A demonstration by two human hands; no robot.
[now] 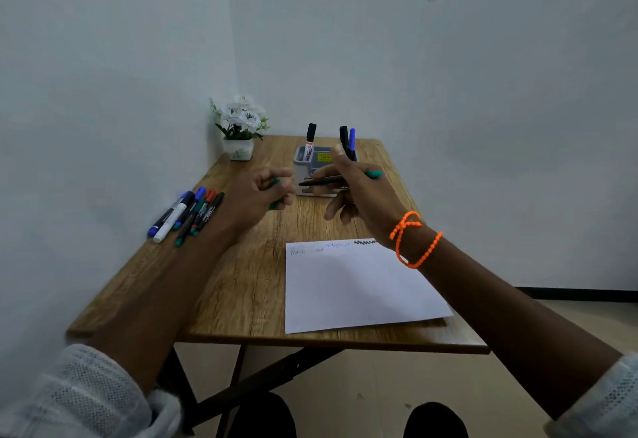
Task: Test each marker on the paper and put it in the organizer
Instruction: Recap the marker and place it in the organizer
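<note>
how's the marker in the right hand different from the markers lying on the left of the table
The marker in the right hand is held off the table, roughly level, with its cap off; a green cap sits in the left hand. The pile of markers lies flat on the table, untouched and capped. The held one is alone; the pile has several, with blue, red, green and black caps. Both are slim dark-bodied markers.

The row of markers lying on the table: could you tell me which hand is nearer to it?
Left. The left hand, gripping a green cap, hovers just right of the row of markers; the right hand, holding a marker, is farther right, before the organizer.
</note>
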